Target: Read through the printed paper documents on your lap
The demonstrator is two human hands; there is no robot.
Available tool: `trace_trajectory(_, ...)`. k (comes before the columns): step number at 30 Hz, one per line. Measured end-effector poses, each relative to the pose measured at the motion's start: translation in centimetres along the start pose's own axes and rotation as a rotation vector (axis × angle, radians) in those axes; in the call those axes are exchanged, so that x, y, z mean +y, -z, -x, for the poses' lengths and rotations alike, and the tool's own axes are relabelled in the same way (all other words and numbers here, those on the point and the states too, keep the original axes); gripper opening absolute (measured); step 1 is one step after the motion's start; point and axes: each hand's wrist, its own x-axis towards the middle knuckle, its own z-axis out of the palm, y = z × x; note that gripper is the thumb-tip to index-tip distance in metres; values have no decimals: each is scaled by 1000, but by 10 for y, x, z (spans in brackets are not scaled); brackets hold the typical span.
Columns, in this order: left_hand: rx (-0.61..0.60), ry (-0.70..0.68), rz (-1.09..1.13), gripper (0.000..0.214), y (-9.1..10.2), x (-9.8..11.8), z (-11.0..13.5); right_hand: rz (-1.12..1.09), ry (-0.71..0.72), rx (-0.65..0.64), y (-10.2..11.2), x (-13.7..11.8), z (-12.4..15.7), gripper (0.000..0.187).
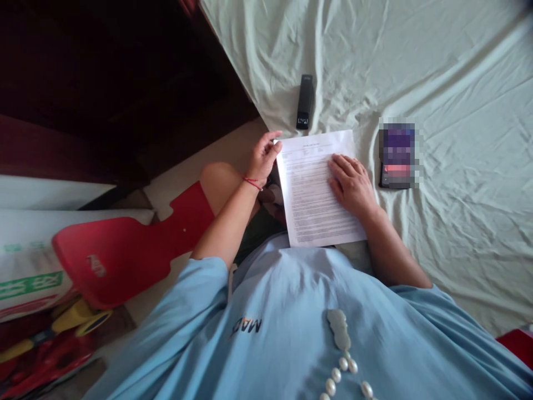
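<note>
A printed sheet of paper [310, 194] lies at the edge of a bed covered with a pale sheet [437, 66]. My left hand [263, 158] pinches the paper's top left corner between thumb and fingers. Flat on the right half of the page rests my right hand [352, 183], fingers stretched out and holding nothing. A black stapler [305, 101] lies on the sheet just beyond the paper. To the right of my right hand sits a phone [397, 157] with its screen lit.
A red plastic object [125, 250] and a white printed sack [25, 266] lie on the floor at the left. Dark wooden furniture [104, 72] fills the upper left. I wear a light blue shirt with a pearl necklace [343, 355].
</note>
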Motion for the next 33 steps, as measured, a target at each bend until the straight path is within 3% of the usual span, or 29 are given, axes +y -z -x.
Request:
trace_trajectory(16,-33,34,-139,51,4,6,1,-64,-29,35,-2,1,2,50)
trace_trajectory(23,18,175,50,39,0,6,4,-30,-203,144,-15,11,6,66)
trace_trajectory(33,94,227,109,42,-15,19,1,-15,-215,140,-21,16,5,67)
